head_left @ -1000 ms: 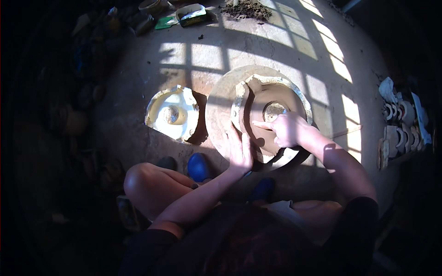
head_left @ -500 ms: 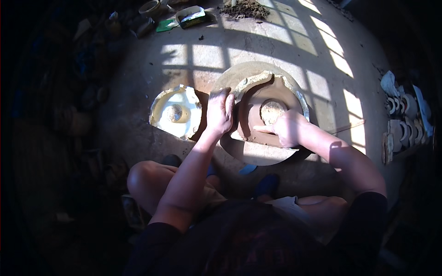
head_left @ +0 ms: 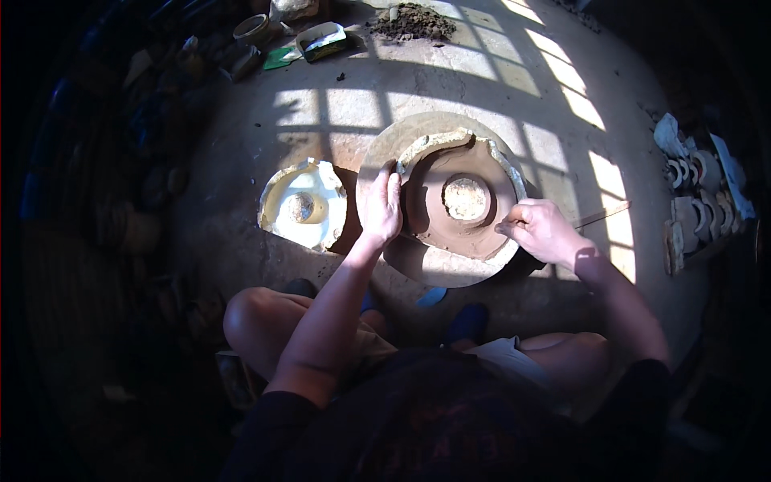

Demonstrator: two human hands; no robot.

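Observation:
In front of me a pale plaster mould (head_left: pixel 434 143) with a chipped rim lies on a round turntable (head_left: pixel 418 269). Smooth brown clay (head_left: pixel 434 213) lines its inside, around a pale round knob (head_left: pixel 466 198). My left hand (head_left: pixel 380 205) lies along the mould's left outer side, fingers stretched out. At the right rim is my right hand (head_left: pixel 542 231), its thumb and fingers pinched together over the clay's edge. Whatever sits in that pinch is too small to make out. Left of the turntable sits a second pale mould (head_left: pixel 329 229) with a round knob.
A thin stick (head_left: pixel 604 214) lies right of the turntable. Crumbled dark clay (head_left: pixel 414 22) is heaped at the far side, near a rectangular tub (head_left: pixel 321 38) and a round bowl (head_left: pixel 251 30). Several curved mould pieces (head_left: pixel 703 209) stand at the right. A blue scrap (head_left: pixel 432 296) lies near my feet.
My right hand has left the clay beside the central knob and moved right to the mould's rim, its pointing finger now drawn into a pinch. My left hand stays at the left side.

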